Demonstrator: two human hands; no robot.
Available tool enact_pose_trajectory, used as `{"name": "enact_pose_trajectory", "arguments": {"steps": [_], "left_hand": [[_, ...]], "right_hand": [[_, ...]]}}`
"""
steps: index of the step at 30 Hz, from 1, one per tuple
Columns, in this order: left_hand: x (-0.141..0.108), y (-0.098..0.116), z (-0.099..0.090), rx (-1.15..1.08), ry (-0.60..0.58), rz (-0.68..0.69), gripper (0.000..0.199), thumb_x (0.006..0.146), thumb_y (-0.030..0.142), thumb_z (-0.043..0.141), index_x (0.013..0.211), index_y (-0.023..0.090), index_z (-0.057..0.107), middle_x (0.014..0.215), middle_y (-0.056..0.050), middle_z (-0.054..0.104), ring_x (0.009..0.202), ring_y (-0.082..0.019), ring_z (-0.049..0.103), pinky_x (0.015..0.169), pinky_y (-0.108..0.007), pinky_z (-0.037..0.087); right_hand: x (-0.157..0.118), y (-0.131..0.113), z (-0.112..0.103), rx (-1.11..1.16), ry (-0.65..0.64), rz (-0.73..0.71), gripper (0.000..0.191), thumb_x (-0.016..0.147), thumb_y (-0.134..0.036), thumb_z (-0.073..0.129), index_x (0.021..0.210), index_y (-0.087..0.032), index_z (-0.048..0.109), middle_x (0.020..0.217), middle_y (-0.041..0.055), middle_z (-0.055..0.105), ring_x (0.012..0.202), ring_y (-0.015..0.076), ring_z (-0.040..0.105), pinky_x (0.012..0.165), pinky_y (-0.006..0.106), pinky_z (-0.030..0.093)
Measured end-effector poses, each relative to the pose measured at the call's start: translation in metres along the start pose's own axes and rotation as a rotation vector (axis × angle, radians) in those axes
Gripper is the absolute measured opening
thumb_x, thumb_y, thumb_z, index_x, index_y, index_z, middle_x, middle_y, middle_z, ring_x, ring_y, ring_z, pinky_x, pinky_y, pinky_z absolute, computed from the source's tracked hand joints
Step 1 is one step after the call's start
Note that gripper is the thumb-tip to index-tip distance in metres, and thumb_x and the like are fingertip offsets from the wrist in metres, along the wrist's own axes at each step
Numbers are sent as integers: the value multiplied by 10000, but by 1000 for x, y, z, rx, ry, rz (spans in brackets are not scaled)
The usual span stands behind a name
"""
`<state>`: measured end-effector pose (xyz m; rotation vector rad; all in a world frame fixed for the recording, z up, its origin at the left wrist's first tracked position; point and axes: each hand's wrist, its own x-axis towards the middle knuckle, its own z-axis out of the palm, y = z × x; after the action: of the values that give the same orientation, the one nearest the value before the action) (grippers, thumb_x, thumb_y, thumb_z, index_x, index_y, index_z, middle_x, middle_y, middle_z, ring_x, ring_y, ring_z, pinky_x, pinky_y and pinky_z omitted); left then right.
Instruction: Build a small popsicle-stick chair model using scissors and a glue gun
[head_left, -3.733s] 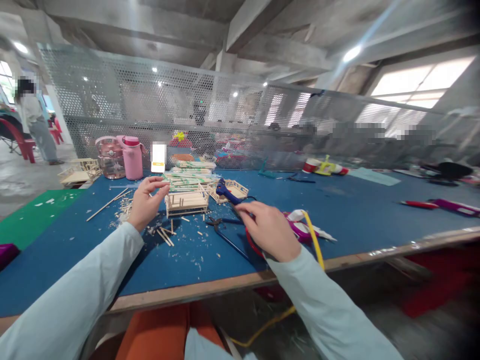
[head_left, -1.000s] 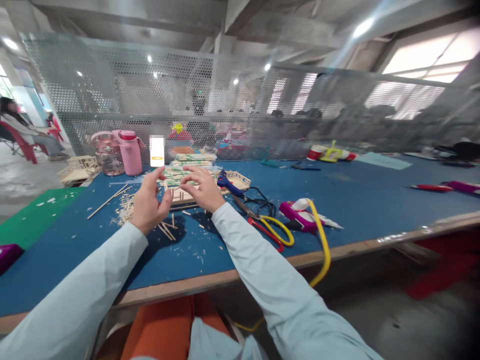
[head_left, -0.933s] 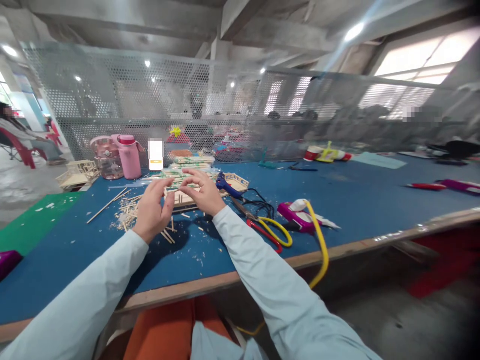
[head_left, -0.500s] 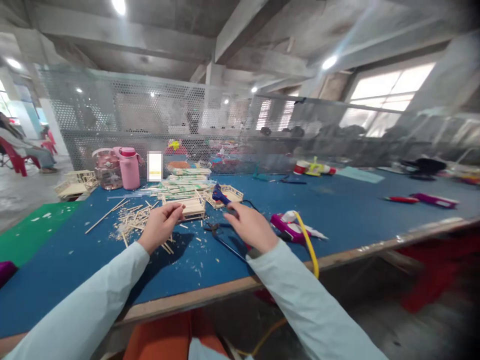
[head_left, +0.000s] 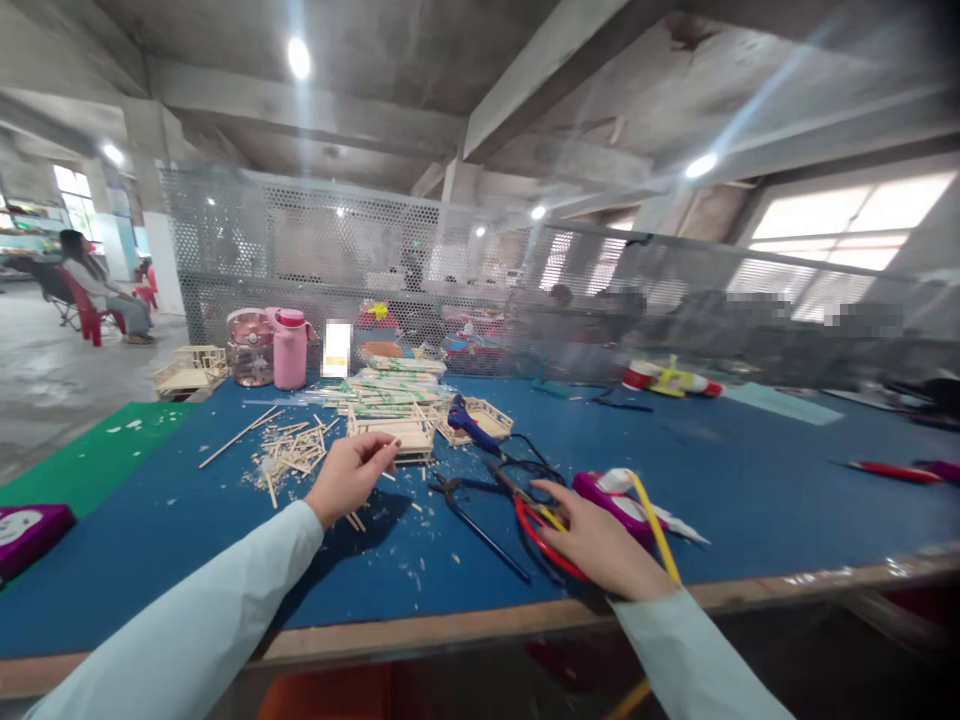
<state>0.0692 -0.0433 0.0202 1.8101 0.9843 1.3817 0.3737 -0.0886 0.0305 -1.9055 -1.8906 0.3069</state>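
My left hand (head_left: 349, 475) is closed in a pinch on a small wooden piece (head_left: 397, 441) at the fingertips, in front of a small wooden frame (head_left: 405, 436) built from sticks. Over the red-handled scissors (head_left: 529, 520) reaches my right hand (head_left: 600, 540), its fingers apart at the handles; whether they touch is hard to tell. Dark-handled pliers (head_left: 487, 540) lie open between my hands. A blue glue gun (head_left: 472, 425) rests behind them, against a second stick frame (head_left: 491, 420). Loose wooden sticks (head_left: 296, 452) are heaped left of my left hand.
A purple-and-white device (head_left: 619, 500) with a yellow cable lies right of the scissors. At the back stand a pink bottle (head_left: 290, 350) and bundled sticks (head_left: 397, 385). Perforated metal panels (head_left: 360, 240) border the blue table. A person (head_left: 105, 285) sits far left.
My right hand has moved right and nearer, from beside the glue gun to the scissors. My left hand keeps its pinch. The view has shifted left.
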Motion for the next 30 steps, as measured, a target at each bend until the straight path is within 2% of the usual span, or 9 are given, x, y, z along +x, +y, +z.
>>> {"name": "enact_pose_trajectory", "arguments": {"steps": [2, 4, 6, 8, 10, 13, 16, 23, 30], "left_hand": [[1, 1, 0, -79, 12, -32, 364, 769, 464, 586, 854, 123, 678, 583, -11, 604, 531, -108, 498, 535, -230, 392], [2, 3, 0, -165, 25, -71, 390, 728, 481, 632, 861, 117, 681, 552, 6, 571, 515, -99, 470, 523, -229, 374], [2, 6, -1, -245, 31, -105, 417, 686, 496, 673, 851, 113, 684, 524, 22, 537, 500, -90, 443, 509, -226, 350], [1, 10, -1, -306, 28, -125, 444, 651, 513, 700, 830, 107, 686, 504, 33, 509, 490, -82, 420, 499, -225, 331], [0, 13, -2, -336, 20, -132, 465, 631, 527, 712, 816, 101, 689, 494, 39, 488, 487, -79, 406, 499, -224, 322], [-1, 16, -3, -327, -15, -126, 471, 640, 539, 703, 803, 97, 699, 492, 36, 477, 490, -78, 396, 497, -222, 304], [-1, 17, -5, -292, -61, -121, 469, 676, 547, 670, 807, 97, 700, 500, 35, 462, 486, -73, 371, 483, -217, 272], [0, 15, -9, -229, -125, -140, 415, 661, 504, 681, 759, 101, 684, 514, 28, 484, 490, -74, 377, 483, -213, 285], [-1, 12, -7, -228, -126, -135, 428, 656, 503, 683, 794, 99, 698, 507, 24, 497, 485, -78, 388, 477, -211, 291]], "right_hand": [[-8, -8, -2, 153, 72, 15, 603, 673, -233, 618, 1263, -138, 539, 667, 0, 626, 545, 151, 548, 539, 258, 447], [-16, -25, -2, 364, 68, -17, 621, 681, -312, 657, 1263, -152, 509, 648, -29, 557, 509, 121, 485, 509, 247, 430], [-22, -47, 5, 543, -25, -67, 565, 731, -380, 625, 1239, -166, 499, 645, -43, 499, 463, 93, 415, 457, 236, 391], [-23, -70, 17, 687, -149, -177, 490, 745, -381, 608, 1179, -179, 503, 731, -22, 508, 513, 90, 439, 487, 233, 403], [-20, -91, 33, 770, -190, -282, 424, 750, -366, 604, 1120, -190, 493, 806, -5, 517, 580, 94, 455, 539, 234, 419], [-14, -112, 53, 748, -144, -388, 314, 799, -429, 585, 985, -193, 496, 774, -13, 489, 674, 111, 460, 656, 244, 429], [-9, -119, 63, 742, -154, -444, 357, 839, -534, 520, 939, -192, 488, 732, -23, 461, 655, 110, 434, 656, 245, 413], [-4, -114, 61, 618, -80, -536, 488, 804, -597, 539, 1006, -154, 551, 807, 23, 540, 699, 134, 465, 683, 267, 407], [-5, -114, 58, 557, -44, -548, 473, 783, -565, 586, 1016, -153, 574, 769, 26, 569, 755, 166, 519, 685, 267, 441]]}}
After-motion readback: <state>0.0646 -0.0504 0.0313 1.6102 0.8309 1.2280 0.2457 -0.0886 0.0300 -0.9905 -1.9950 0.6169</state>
